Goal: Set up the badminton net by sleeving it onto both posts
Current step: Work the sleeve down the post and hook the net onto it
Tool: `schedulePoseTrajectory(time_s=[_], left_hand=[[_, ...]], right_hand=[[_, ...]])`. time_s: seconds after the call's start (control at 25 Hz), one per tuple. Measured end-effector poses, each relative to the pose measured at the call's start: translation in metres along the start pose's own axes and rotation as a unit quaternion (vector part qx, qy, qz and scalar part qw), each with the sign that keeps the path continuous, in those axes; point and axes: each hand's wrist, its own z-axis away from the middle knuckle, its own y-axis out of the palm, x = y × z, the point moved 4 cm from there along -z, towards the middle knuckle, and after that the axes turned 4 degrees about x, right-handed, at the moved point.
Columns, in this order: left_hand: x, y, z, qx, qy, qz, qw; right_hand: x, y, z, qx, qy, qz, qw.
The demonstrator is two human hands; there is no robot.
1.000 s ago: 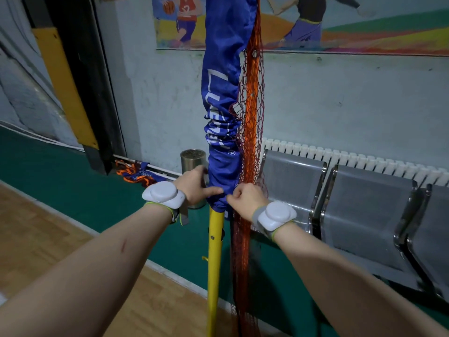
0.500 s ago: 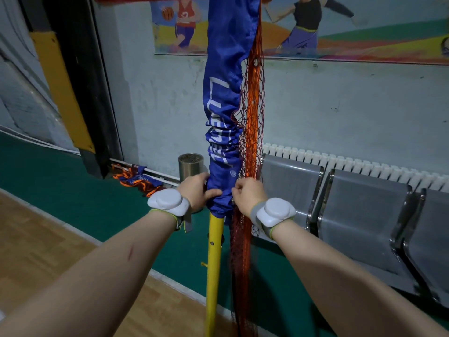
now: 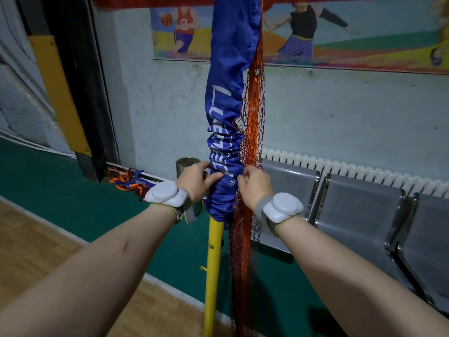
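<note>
From the head camera, the left hand [image 3: 196, 181] wraps round the bunched lower end of the blue sleeve [image 3: 226, 142], thumb across the folds. The right hand [image 3: 252, 188] pinches its opposite edge beside the orange netting [image 3: 252, 132]. This grip likely serves to drag the cloth down the yellow post [image 3: 213, 259], bare below both hands. Behind the left hand stands a metal can [image 3: 187, 162]; what it holds cannot be told.
</note>
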Motion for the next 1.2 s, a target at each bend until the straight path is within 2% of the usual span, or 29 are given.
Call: schedulePoseTrajectory(time_s=[0.12, 0.28, 0.4, 0.48, 0.64, 0.8, 1.04, 1.2], left_hand=[[0.006, 0.009, 0.006, 0.031, -0.01, -0.003, 0.999], [0.019, 0.022, 0.016, 0.107, -0.026, -0.06, 0.992], [0.019, 0.025, 0.019, 0.161, -0.029, -0.094, 0.982], [0.014, 0.019, 0.016, 0.149, -0.021, -0.087, 0.985], [0.003, 0.003, 0.004, 0.063, 0.004, -0.02, 0.998], [0.003, 0.005, -0.001, 0.06, 0.002, -0.009, 0.998], [0.011, 0.019, 0.012, 0.09, -0.025, -0.052, 0.994], [0.013, 0.021, 0.017, 0.116, -0.048, -0.045, 0.991]], right_hand=[[0.0, 0.005, 0.001, 0.016, 0.005, 0.027, 0.999], [-0.008, 0.026, 0.011, 0.104, 0.021, 0.089, 0.99], [-0.012, 0.03, 0.016, 0.128, 0.028, 0.1, 0.986], [-0.011, 0.022, 0.015, 0.112, 0.036, 0.099, 0.988], [0.002, 0.003, 0.009, 0.058, 0.037, 0.031, 0.997], [0.01, 0.003, 0.003, 0.045, 0.009, 0.014, 0.999], [-0.013, 0.031, -0.004, 0.099, 0.056, 0.012, 0.993], [-0.015, 0.031, -0.004, 0.101, 0.076, 0.005, 0.992]])
